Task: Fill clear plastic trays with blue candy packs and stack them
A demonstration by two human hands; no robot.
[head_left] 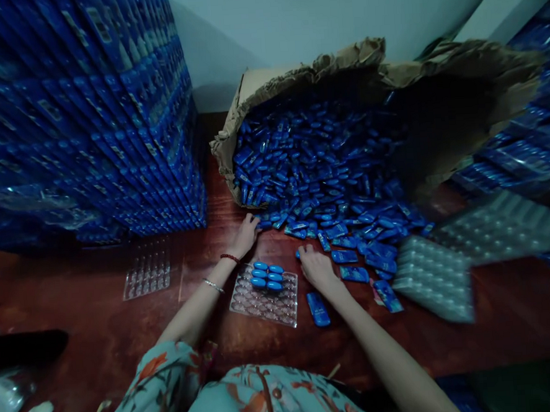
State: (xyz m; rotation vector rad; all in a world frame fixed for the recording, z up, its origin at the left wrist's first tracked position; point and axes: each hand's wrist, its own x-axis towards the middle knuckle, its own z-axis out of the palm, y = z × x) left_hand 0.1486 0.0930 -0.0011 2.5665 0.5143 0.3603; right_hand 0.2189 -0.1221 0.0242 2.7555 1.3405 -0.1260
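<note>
My left hand is at the front edge of a heap of small blue plastic packs, its curled fingers on a pack at the edge. A blue end pokes out at the fingertips of my right hand, which is bent round a small blue pack. Between my forearms lies a clear plastic tray with rows of moulded hollows. Several blue packs stand on edge in two columns in its far part. One loose blue pack rests flat to the right of the tray.
A torn cardboard box on its side spills the packs onto the red-brown table. Tall stacks of blue packages rise at the left. Another clear tray lies left, and nested trays stand at the right.
</note>
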